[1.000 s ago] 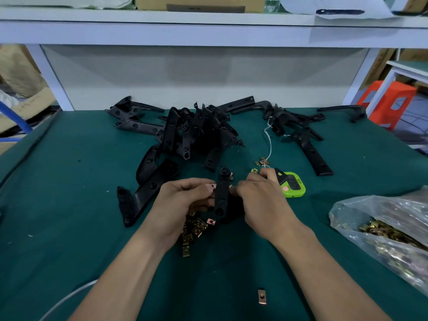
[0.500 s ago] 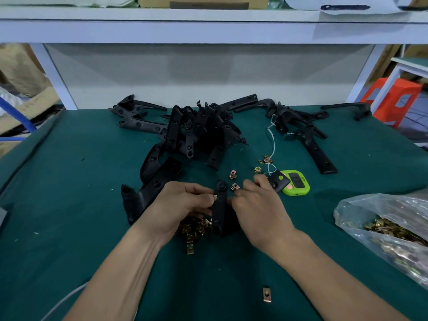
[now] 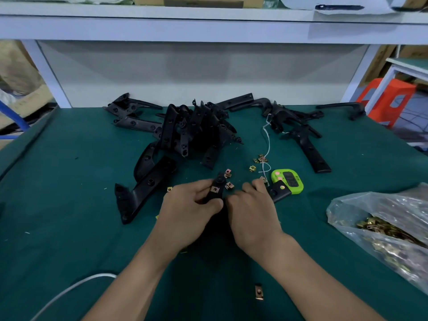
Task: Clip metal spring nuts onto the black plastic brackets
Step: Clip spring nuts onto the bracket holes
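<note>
1. Gripping the black bracket (image 3: 220, 180) between curled thumb and fingers, the left hand (image 3: 187, 212) held it over the green table (image 3: 69, 181), upper end toward 12 o'clock; a spring nut (image 3: 215, 189) sat clipped on it.
2. The right hand (image 3: 251, 212) curled against the bracket's hidden lower part; whether it pinched anything could not be told.
3. Loose nuts (image 3: 228, 173) lay at 1 o'clock, slightly blurred.
4. The bag of nuts (image 3: 370, 216) at 3 o'clock ran off-frame.
</note>
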